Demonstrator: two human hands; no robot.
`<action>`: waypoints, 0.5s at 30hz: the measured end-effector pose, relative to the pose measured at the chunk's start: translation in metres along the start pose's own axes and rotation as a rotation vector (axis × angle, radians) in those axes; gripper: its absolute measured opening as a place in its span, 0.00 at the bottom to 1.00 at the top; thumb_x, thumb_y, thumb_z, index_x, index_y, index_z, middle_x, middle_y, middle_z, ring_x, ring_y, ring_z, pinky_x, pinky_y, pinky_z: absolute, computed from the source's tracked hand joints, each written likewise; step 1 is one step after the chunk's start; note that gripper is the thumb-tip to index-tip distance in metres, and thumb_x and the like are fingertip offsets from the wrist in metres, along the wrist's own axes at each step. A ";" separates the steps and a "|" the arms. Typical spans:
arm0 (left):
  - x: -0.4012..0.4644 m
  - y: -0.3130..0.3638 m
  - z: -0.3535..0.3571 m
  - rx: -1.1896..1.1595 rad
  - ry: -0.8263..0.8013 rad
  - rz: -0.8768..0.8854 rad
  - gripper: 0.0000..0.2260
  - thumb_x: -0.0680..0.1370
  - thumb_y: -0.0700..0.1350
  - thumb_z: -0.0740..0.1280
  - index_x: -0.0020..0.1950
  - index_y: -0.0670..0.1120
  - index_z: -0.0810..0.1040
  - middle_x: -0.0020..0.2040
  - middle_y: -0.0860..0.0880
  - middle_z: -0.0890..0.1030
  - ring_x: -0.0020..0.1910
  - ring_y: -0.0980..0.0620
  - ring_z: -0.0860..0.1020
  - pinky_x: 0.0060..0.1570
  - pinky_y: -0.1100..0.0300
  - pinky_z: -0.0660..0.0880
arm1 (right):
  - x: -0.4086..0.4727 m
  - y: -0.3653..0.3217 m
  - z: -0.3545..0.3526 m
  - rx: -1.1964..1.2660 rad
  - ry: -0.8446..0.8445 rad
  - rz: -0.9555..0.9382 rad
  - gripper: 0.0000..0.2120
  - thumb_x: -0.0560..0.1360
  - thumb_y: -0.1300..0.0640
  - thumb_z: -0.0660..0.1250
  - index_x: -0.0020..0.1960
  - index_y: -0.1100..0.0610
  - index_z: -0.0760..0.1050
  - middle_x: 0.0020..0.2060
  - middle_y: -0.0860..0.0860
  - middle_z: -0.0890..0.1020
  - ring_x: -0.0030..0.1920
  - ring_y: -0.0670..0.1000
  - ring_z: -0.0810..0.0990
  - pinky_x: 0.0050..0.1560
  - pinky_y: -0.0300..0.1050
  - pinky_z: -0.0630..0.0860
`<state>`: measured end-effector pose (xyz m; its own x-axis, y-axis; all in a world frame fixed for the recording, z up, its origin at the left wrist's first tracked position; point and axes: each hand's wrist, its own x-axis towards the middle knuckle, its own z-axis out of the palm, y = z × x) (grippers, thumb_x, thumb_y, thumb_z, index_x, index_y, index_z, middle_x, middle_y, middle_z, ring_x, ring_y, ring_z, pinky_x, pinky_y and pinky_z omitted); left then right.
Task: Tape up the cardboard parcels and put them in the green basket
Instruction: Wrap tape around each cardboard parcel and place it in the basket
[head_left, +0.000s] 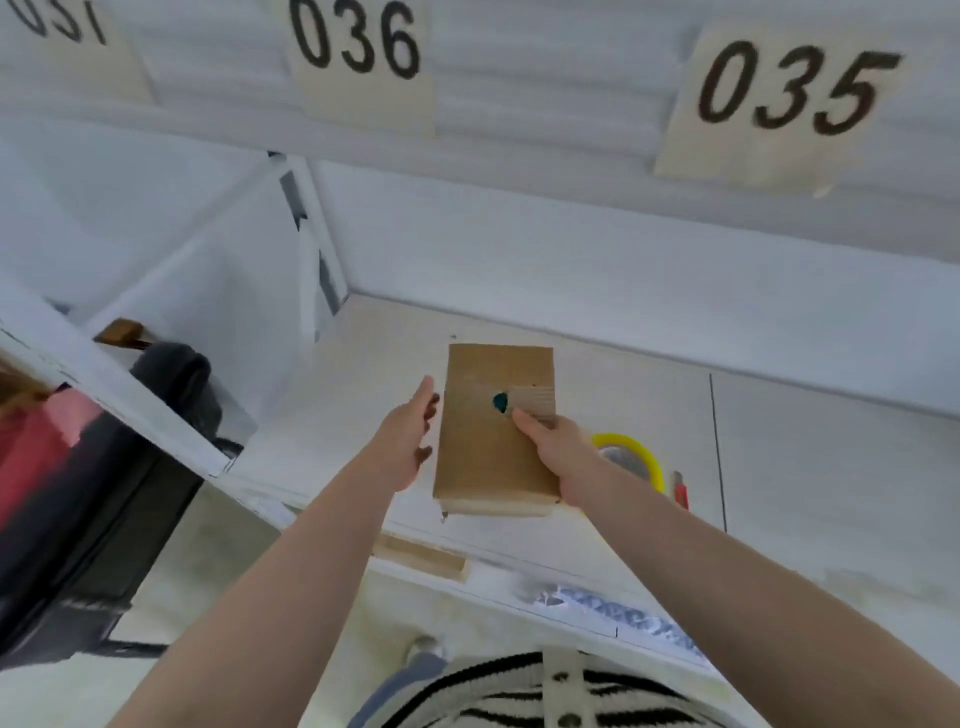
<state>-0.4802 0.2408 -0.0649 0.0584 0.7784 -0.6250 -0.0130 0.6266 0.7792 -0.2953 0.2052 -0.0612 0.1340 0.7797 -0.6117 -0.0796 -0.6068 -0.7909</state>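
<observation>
I see the right hand (558, 452) with thumb and fingers clamped on the parcel (493, 431) over the table (805, 467), beside the tape (631, 457); left hand (405, 441) alongside, fingers straight and apart.

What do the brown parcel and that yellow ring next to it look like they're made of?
The parcel looks like plain brown cardboard with a matte finish; a ribbed, corrugated patch shows near the right hand gripping it. The yellow ring is probably a roll of plastic packing tape: its rim looks glossy and slightly see-through, though part of it is hidden behind the hand.
</observation>
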 end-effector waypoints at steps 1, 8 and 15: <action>0.001 0.000 0.002 0.027 -0.075 -0.042 0.30 0.79 0.66 0.59 0.71 0.47 0.72 0.68 0.49 0.75 0.66 0.48 0.73 0.68 0.47 0.71 | 0.002 0.008 0.009 -0.035 0.050 0.018 0.22 0.77 0.47 0.69 0.65 0.58 0.74 0.57 0.56 0.81 0.56 0.57 0.80 0.59 0.54 0.78; 0.014 -0.023 0.012 0.359 -0.087 0.156 0.22 0.84 0.49 0.60 0.77 0.50 0.61 0.70 0.48 0.73 0.66 0.46 0.74 0.67 0.46 0.71 | 0.006 0.037 0.028 -0.085 0.277 0.046 0.24 0.76 0.42 0.68 0.65 0.56 0.73 0.56 0.54 0.81 0.54 0.56 0.80 0.58 0.54 0.78; 0.017 -0.026 0.025 0.378 -0.084 0.164 0.21 0.84 0.47 0.59 0.77 0.53 0.62 0.70 0.50 0.73 0.67 0.46 0.73 0.68 0.49 0.69 | 0.001 0.044 0.000 -0.442 0.589 -0.141 0.20 0.81 0.48 0.59 0.68 0.59 0.71 0.63 0.56 0.77 0.62 0.57 0.75 0.57 0.48 0.71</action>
<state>-0.4537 0.2371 -0.0944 0.1670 0.8512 -0.4975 0.3377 0.4246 0.8400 -0.2985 0.1790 -0.0970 0.6303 0.7182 -0.2948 0.3653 -0.6095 -0.7037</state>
